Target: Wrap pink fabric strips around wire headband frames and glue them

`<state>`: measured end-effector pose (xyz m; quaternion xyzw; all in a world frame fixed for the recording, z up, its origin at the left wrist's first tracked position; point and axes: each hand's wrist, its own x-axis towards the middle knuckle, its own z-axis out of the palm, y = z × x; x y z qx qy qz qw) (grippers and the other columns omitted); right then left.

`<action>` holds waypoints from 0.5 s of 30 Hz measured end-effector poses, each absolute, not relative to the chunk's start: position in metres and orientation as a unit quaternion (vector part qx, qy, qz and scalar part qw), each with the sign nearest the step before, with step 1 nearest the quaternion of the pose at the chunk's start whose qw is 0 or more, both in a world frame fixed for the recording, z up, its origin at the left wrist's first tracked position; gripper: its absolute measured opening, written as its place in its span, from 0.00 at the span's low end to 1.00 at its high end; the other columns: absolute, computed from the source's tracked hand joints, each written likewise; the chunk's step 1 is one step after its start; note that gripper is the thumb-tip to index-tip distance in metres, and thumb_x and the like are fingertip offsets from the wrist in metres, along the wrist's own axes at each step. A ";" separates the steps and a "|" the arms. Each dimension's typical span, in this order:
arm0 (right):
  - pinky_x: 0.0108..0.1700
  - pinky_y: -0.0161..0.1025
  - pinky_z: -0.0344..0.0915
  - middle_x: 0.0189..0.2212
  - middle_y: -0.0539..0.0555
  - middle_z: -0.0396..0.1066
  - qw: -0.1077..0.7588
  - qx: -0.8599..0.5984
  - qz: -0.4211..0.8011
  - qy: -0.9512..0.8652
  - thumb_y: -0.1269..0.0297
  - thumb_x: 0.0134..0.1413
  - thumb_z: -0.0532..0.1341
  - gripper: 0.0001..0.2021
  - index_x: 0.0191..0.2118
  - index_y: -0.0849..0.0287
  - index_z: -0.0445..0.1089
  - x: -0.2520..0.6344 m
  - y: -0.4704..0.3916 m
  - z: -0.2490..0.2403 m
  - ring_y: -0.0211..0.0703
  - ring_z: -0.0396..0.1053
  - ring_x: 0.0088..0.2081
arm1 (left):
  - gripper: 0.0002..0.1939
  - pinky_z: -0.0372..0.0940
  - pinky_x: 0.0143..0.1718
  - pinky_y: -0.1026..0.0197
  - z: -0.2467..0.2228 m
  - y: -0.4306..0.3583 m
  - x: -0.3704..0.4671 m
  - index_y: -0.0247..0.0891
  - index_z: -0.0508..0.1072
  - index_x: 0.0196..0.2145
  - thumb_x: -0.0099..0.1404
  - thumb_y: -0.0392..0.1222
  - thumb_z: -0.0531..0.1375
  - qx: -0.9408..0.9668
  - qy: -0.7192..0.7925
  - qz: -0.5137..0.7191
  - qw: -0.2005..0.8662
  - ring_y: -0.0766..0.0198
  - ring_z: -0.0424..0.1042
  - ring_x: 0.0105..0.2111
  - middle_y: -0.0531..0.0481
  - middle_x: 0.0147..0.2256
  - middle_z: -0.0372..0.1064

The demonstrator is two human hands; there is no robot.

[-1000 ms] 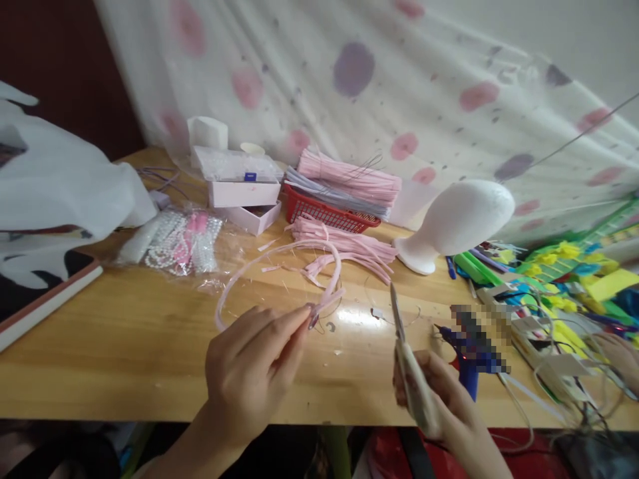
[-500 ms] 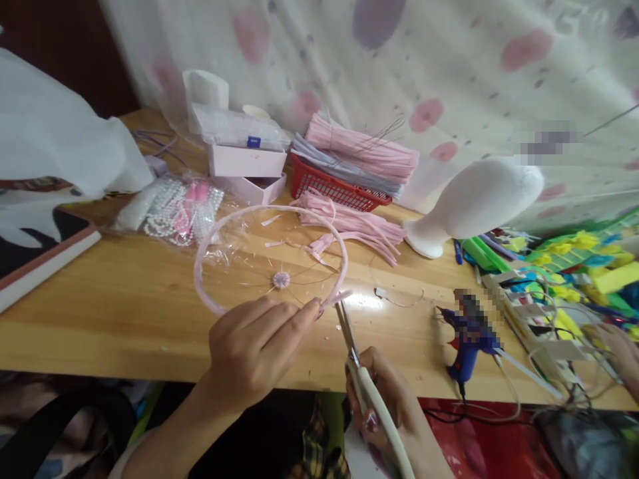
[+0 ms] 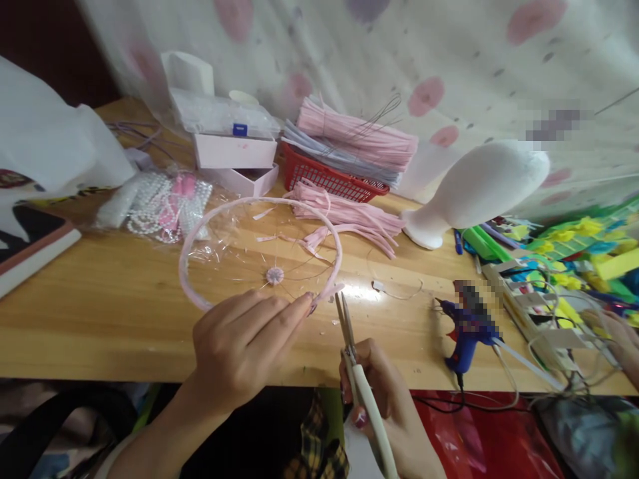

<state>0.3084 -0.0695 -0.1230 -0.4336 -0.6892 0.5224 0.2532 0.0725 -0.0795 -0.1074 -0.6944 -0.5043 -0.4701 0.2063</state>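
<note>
A pink wrapped hoop (image 3: 186,256) stands out above the wooden table, its lower right part pinched in my left hand (image 3: 244,342). Its short loose end sticks out past my fingertips. Inside the hoop's outline, a small round pinkish piece (image 3: 275,275) with thin wires radiating from it is visible. My right hand (image 3: 384,392) is wrapped round the pale handles of scissors (image 3: 372,406). The scissor blades point up, narrowly parted, with their tips close to the hoop's loose end.
Pink strips (image 3: 349,216) lie before a red basket (image 3: 329,176). Bagged pearl strings (image 3: 170,206) are at the left, near white boxes (image 3: 234,152). A white foam head (image 3: 489,186) and blue glue gun (image 3: 464,332) are at the right, with a power strip (image 3: 519,306) and another person's hand (image 3: 612,336).
The view has shifted slightly. The scissor tips have come a little away from the hoop's loose end, which they met before. My left hand keeps its pinch on the hoop.
</note>
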 end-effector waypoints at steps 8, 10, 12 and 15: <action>0.33 0.38 0.61 0.31 0.50 0.65 0.224 -0.435 0.473 -0.733 0.41 0.51 0.67 0.22 0.38 0.54 0.67 0.313 -0.066 -0.127 0.41 0.61 0.32 | 0.09 0.65 0.27 0.58 -0.107 -0.078 0.068 0.31 0.77 0.41 0.63 0.28 0.68 -0.703 -0.500 -0.473 0.180 0.63 0.73 0.24 0.50 0.28 0.79; 0.34 0.38 0.61 0.31 0.49 0.66 0.222 -0.427 0.466 -0.742 0.43 0.52 0.67 0.20 0.38 0.55 0.67 0.313 -0.063 -0.127 0.41 0.62 0.31 | 0.08 0.66 0.27 0.58 -0.107 -0.078 0.068 0.30 0.77 0.41 0.63 0.28 0.68 -0.702 -0.497 -0.477 0.177 0.63 0.73 0.24 0.49 0.28 0.79; 0.34 0.38 0.61 0.30 0.49 0.66 0.223 -0.419 0.462 -0.749 0.43 0.52 0.67 0.20 0.36 0.55 0.67 0.313 -0.062 -0.125 0.41 0.62 0.31 | 0.08 0.67 0.28 0.58 -0.106 -0.077 0.067 0.30 0.77 0.41 0.63 0.28 0.67 -0.701 -0.498 -0.479 0.177 0.63 0.72 0.24 0.50 0.27 0.78; 0.32 0.37 0.59 0.29 0.48 0.65 0.210 -0.434 0.450 -0.752 0.43 0.51 0.68 0.20 0.33 0.55 0.67 0.311 -0.064 -0.122 0.40 0.61 0.30 | 0.08 0.67 0.28 0.59 -0.105 -0.077 0.067 0.30 0.77 0.41 0.63 0.27 0.67 -0.699 -0.497 -0.481 0.179 0.63 0.72 0.24 0.50 0.26 0.78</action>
